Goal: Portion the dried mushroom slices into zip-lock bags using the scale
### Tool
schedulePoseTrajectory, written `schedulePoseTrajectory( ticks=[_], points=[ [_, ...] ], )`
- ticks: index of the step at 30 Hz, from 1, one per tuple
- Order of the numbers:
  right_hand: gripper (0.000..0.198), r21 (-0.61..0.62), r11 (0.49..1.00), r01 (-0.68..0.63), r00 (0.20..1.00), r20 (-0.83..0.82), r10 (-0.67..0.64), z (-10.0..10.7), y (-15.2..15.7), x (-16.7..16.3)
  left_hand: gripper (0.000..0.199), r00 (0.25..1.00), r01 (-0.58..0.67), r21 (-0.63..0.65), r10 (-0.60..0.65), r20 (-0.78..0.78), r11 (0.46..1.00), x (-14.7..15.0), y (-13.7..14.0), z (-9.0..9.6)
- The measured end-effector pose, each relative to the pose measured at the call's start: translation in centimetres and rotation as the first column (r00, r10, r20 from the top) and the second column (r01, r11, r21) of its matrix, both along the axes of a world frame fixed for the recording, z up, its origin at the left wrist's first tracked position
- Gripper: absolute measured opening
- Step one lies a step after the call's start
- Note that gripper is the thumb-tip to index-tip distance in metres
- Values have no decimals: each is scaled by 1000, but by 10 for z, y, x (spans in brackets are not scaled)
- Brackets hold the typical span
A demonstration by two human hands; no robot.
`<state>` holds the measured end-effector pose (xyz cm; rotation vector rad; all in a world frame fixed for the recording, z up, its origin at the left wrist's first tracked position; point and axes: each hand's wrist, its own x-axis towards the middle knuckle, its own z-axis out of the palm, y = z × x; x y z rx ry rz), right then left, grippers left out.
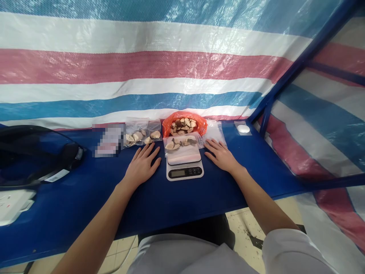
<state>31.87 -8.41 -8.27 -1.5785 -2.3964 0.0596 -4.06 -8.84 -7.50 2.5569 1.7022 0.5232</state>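
Observation:
A white kitchen scale (184, 161) with a dark display panel stands in front of me. On its platform lies a clear plastic bag (182, 142) holding several pale dried slices, perhaps mushroom. My left hand (143, 163) rests flat on the table left of the scale, fingers spread, fingertips close to two filled clear bags (139, 136). To the right of the scale my right hand (221, 155) lies flat with fingers apart, its fingertips at the edge of some flat clear bags (214, 130). Behind the scale sits an open red plastic bag (184, 123) full of the same slices.
A small white round object (243, 129) lies on a clear packet at the right. Leftward are a blurred-out item (110, 140), a black headset-like object (67, 163) and a white power strip (14, 205). Striped sheeting (142, 64) hangs behind the blue table (159, 207); a blue frame bar (296, 64) slants at right.

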Motion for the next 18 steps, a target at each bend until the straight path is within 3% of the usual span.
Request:
schedulePoseTrajectory(
  ticks=[18],
  points=[
    [49, -1, 1000, 3, 1000, -4, -3, 0, 0, 0, 57, 1000, -4, -4, 5, 30, 1000, 0, 0, -1]
  ],
)
